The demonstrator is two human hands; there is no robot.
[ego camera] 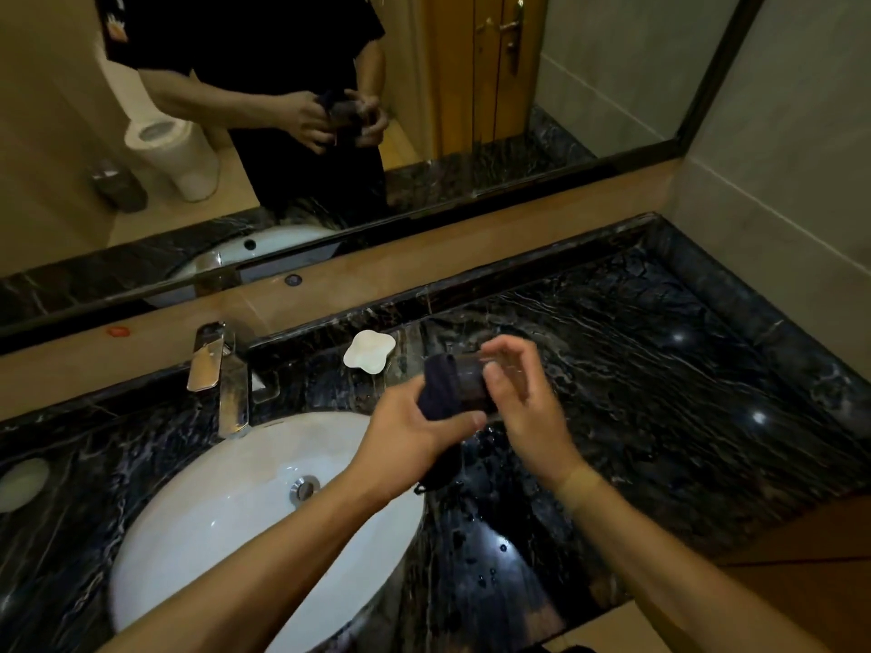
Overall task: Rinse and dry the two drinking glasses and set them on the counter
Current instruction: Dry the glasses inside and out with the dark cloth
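Head view: the left hand (414,424) is gripping a dark cloth (440,386) stuffed into a drinking glass (476,384), while the right hand (523,393) is loosely cupping its base, fingers half spread, above the wet counter (636,369). That light hold is risking a slip onto stone. The second glass is not showing.

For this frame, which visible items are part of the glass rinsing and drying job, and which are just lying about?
In use: left hand gripping the dark cloth; right hand holding the glass; sink; tap; wet counter.

Lying about: white soap dish; mirror; round pale object at the left edge.
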